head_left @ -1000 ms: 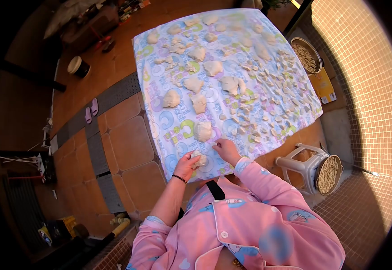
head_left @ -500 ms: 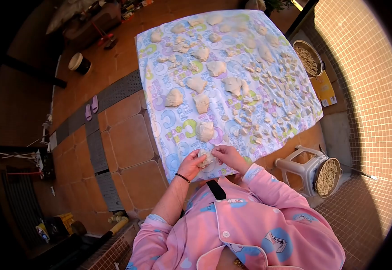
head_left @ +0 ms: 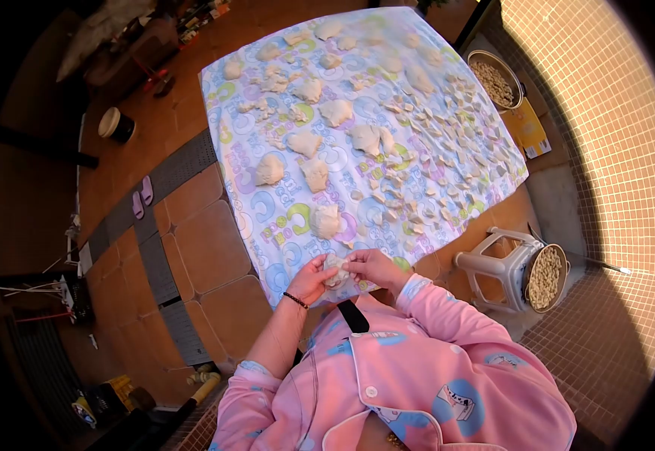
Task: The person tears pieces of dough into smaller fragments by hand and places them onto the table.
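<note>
A pale, lumpy piece (head_left: 335,272), dough-like in look, is held over the near edge of the patterned cloth (head_left: 267,255). My left hand (head_left: 310,278) grips its left side, and my right hand (head_left: 371,267) pinches its right side, the fingertips of both close together. Just beyond them lies a larger pale lump (head_left: 326,222). More such lumps (head_left: 269,171) are spread over the left and middle of the cloth. Many small broken pieces (head_left: 418,188) cover its right side.
A white stool (head_left: 493,267) stands at the right beside a round pan of pale pieces (head_left: 545,278). Another filled pan (head_left: 493,81) is farther back, near a yellow box (head_left: 526,128). Pink slippers (head_left: 143,197) and a bucket (head_left: 116,125) are on the tiled floor at left.
My right hand has moved left from the cloth to the pale piece and now grips it beside my left hand. The view has shifted slightly, moving the cloth left in the frame.
</note>
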A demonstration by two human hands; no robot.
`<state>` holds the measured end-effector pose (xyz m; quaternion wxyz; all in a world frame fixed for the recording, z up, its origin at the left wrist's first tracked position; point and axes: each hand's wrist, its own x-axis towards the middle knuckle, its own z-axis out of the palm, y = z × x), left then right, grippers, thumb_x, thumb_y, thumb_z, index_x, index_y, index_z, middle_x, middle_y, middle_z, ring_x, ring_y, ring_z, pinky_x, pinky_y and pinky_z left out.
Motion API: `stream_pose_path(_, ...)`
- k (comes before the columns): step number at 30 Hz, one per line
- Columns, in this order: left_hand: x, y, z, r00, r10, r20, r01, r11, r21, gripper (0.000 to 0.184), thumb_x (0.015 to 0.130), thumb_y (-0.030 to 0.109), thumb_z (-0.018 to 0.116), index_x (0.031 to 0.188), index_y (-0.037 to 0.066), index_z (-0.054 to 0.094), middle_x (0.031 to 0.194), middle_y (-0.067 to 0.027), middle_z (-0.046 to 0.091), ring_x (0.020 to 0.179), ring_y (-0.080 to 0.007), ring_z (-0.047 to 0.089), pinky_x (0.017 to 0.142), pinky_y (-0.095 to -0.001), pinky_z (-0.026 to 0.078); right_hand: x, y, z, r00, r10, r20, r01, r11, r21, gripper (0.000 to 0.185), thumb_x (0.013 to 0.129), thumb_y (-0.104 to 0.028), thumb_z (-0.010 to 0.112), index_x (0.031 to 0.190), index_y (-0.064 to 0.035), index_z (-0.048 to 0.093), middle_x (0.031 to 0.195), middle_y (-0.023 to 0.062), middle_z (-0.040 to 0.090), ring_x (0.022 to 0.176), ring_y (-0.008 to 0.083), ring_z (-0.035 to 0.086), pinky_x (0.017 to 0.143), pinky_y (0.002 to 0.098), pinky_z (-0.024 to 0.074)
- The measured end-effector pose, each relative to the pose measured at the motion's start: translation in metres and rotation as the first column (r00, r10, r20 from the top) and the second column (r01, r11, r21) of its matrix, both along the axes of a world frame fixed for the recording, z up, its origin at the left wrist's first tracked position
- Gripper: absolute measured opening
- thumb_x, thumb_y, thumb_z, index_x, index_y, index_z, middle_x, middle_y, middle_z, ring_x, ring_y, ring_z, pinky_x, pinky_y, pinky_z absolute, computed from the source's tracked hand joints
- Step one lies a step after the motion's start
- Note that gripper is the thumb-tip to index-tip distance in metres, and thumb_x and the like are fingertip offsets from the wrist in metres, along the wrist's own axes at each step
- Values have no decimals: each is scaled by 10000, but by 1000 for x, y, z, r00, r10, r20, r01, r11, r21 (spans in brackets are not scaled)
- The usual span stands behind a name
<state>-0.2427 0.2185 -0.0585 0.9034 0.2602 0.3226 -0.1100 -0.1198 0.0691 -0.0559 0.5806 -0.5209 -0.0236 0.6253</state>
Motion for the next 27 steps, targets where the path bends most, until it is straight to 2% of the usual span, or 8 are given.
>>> stream_pose_path(11, 39, -5, 12, 999, 26, 47, -24, 998, -50, 331, 820, 7, 533, 1133, 61, 442, 1031, -57, 556, 929, -167, 559, 802, -329, 471, 39, -15, 7, 968, -167, -187, 180, 982, 57, 127, 798, -126, 617, 857, -18, 583, 684, -9, 542, 583, 70, 501, 553, 190, 427)
stream_pose_path(14, 33, 1, 2, 991, 122, 51, -123, 992, 24, 317, 825, 19, 529, 1127, 59, 444, 1022, -60, 563, 909, -167, 566, 772, -325, 480, 49, -26, 1, 927, -36, 374, 95, 986, -140, 164, 777, -139, 627, 867, -4, 602, 675, 32, 573, 593, 116, 535, 558, 229, 433)
stream_pose_path(15, 28, 4, -5, 991, 122, 51, -123, 992, 24, 317, 825, 19, 529, 1127, 59, 444, 1022, -60, 563, 909, -167, 566, 772, -325, 480, 46, -30, -2, 927, -36, 374, 95, 986, -140, 164, 777, -139, 627, 867, -4, 602, 675, 32, 573, 593, 116, 535, 558, 229, 433)
stream_pose_path(17, 15, 8, -17, 991, 132, 33, -133, 990, 49, 336, 811, 13, 542, 1124, 72, 434, 1017, -59, 563, 925, -173, 560, 762, -338, 480, 34, -39, -7, 404, 346, 847, -120, 938, -326, 202, 735, -132, 642, 885, -4, 602, 660, 91, 575, 609, 199, 557, 583, 289, 450)
stream_pose_path(18, 13, 6, -17, 991, 133, 32, -134, 990, 49, 336, 811, 13, 542, 1124, 72, 434, 1017, -59, 563, 925, -173, 560, 762, -338, 480, 29, -38, -2, 438, 375, 817, -145, 926, -347, 200, 716, -145, 612, 871, -17, 614, 745, 173, 586, 708, 330, 577, 643, 376, 466)
stream_pose_path(19, 11, 4, -18, 989, 150, 2, -150, 988, 46, 337, 808, 10, 544, 1118, 70, 429, 1009, -62, 564, 916, -178, 563, 754, -341, 481, 24, -39, -5, 438, 374, 817, -146, 927, -346, 200, 716, -145, 612, 871, -17, 614, 745, 173, 586, 708, 330, 577, 643, 376, 466)
stream_pose_path(22, 7, 1, -24, 986, 162, -49, -160, 986, 47, 340, 802, 7, 551, 1111, 64, 420, 1004, -71, 564, 899, -187, 569, 738, -340, 482, 14, -35, -13, 132, 507, 852, -188, 856, -481, 166, 737, -177, 588, 804, -27, 610, 812, 162, 548, 750, 320, 576, 648, 405, 463)
stream_pose_path(27, 8, -2, -17, 980, 162, -114, -152, 985, 86, 359, 791, 16, 575, 1114, 31, 419, 996, -83, 563, 859, -192, 580, 721, -315, 491, 8, -28, 6, 45, 571, 820, -134, 817, -561, 172, 753, -189, 583, 843, -44, 607, 809, 139, 547, 730, 304, 575, 644, 387, 468)
